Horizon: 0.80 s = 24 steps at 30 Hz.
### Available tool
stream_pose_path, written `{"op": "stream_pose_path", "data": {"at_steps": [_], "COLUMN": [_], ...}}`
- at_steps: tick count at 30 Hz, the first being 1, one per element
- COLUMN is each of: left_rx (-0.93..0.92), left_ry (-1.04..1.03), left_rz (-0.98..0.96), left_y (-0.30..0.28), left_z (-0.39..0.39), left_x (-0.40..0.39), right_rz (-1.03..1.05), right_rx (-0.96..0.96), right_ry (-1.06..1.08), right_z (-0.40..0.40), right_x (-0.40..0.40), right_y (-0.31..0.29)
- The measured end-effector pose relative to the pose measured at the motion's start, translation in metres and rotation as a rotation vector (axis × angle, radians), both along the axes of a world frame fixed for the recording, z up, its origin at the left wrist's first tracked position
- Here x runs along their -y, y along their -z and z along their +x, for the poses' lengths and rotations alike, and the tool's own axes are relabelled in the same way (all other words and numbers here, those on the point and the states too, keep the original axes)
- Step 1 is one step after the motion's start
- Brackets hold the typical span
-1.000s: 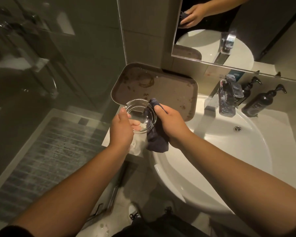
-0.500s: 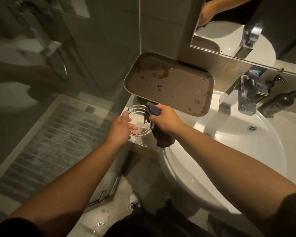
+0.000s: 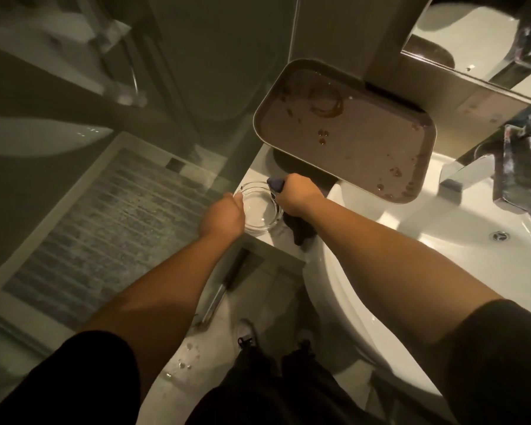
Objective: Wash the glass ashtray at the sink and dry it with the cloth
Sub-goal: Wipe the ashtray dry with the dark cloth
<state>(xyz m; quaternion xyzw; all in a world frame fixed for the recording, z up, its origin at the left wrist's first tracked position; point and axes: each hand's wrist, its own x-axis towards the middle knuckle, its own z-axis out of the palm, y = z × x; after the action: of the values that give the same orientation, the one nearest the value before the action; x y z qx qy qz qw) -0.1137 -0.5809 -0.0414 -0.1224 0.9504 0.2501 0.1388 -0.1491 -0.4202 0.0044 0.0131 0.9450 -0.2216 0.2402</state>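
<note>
- The glass ashtray sits at the left corner of the white bench, just left of the sink basin and in front of the brown tray.
- The left hand is at the ashtray's near-left rim, its thumb lying along the glass; the fingers are curled under the palm, and whether they close on the rim cannot be told from here.
- The right hand is at the ashtray's right rim, fingers wrapped tightly round a dark cloth.
- One end of the cloth pokes out above the fist at the far rim; the rest hangs below the wrist, draped over the bench edge beside the basin.
- The brown tray rests tilted behind the hands, one corner over the basin, its surface marked with stains and a ring.
- A chrome tap stands at the right, with the drain below it.
- A mirror hangs above the tap.
- Water drops lie on the floor by the person's shoe.
</note>
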Motion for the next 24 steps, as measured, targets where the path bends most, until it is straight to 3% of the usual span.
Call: {"op": "stream_pose_path", "data": {"at_steps": [4,14,24], "left_rx": [0.011,-0.070,-0.075], "left_ry": [0.019,0.113,0.123], "left_rz": [-0.061,-0.202,-0.167], "left_y": [0.008,0.021,0.016], "left_z": [-0.003,-0.015,-0.017], "left_x": [-0.003,-0.002,0.000], "right_rz": [0.104,0.073,0.004], "right_rx": [0.017,0.033,-0.055], "right_ry": [-0.079,-0.042,0.058], "right_z": [-0.006,-0.016,-0.010], "right_x": [0.001,-0.002,-0.003], "right_y": [0.006,0.013,0.002]}}
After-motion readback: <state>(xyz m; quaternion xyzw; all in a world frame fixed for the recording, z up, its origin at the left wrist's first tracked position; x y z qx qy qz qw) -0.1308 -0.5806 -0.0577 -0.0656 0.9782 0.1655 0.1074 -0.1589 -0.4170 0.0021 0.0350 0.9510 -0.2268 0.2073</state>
